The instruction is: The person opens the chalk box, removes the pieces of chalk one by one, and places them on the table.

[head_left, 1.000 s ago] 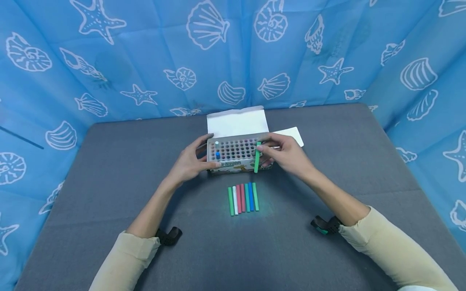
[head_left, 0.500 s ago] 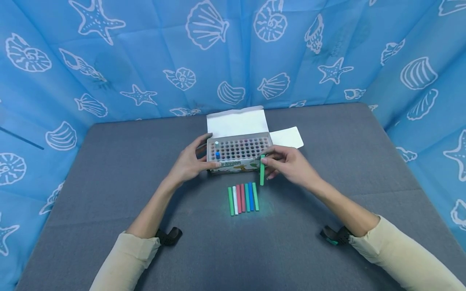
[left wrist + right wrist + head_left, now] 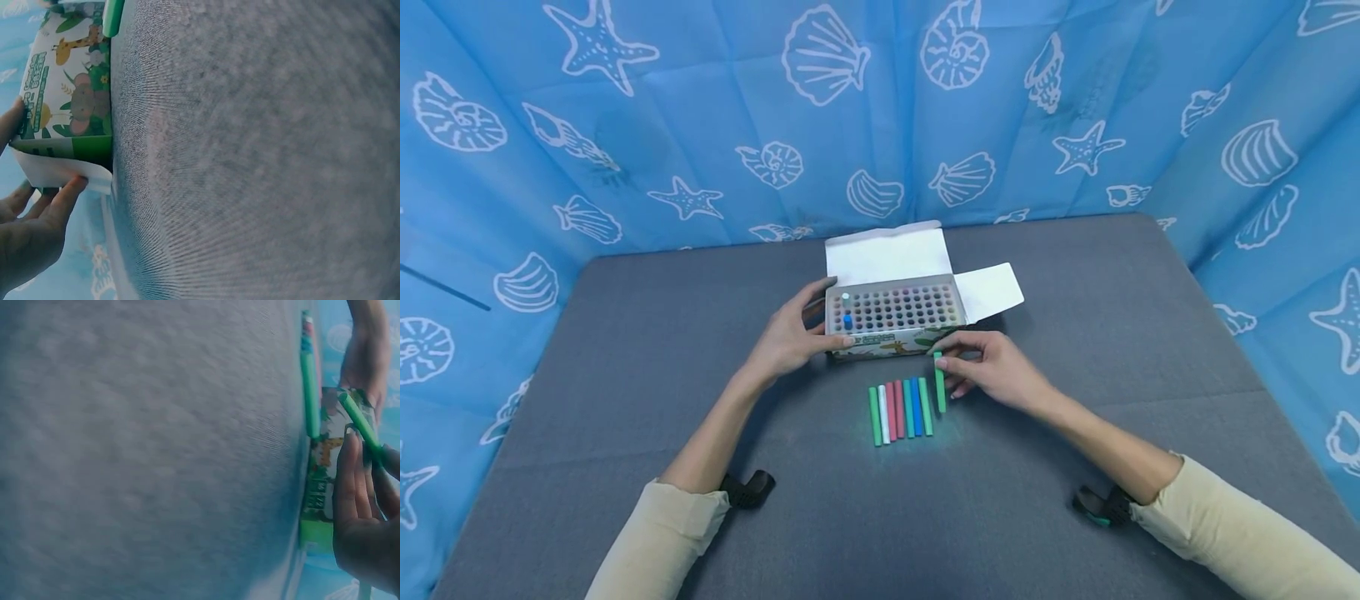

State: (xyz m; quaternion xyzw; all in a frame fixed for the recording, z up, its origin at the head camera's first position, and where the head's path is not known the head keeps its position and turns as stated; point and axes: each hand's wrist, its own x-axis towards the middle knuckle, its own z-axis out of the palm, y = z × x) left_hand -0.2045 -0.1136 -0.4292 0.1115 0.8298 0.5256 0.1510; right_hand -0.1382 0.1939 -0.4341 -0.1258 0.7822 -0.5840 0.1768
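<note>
My right hand (image 3: 996, 369) pinches a green chalk stick (image 3: 940, 385) between thumb and fingertips, just right of a row of chalk sticks (image 3: 900, 409) on the table. The row has green, white, red, teal and blue sticks. My left hand (image 3: 790, 333) holds the left end of the chalk box (image 3: 895, 343), thumb at its front top edge. In the left wrist view its fingers (image 3: 62, 203) lie against the box's white end flap (image 3: 56, 172). One pale and one blue chalk (image 3: 847, 321) stick up from the box's holed tray (image 3: 917, 308).
The box's white lid (image 3: 887, 254) stands open behind it, and a white side flap (image 3: 990, 292) sticks out right. A grey cloth covers the table (image 3: 880, 517). A blue curtain (image 3: 880, 108) with shell prints hangs behind and at the sides.
My right hand has moved down from the box's right end towards the row with the green chalk stick, uncovering the tray's right side. The left hand has stayed on the box.
</note>
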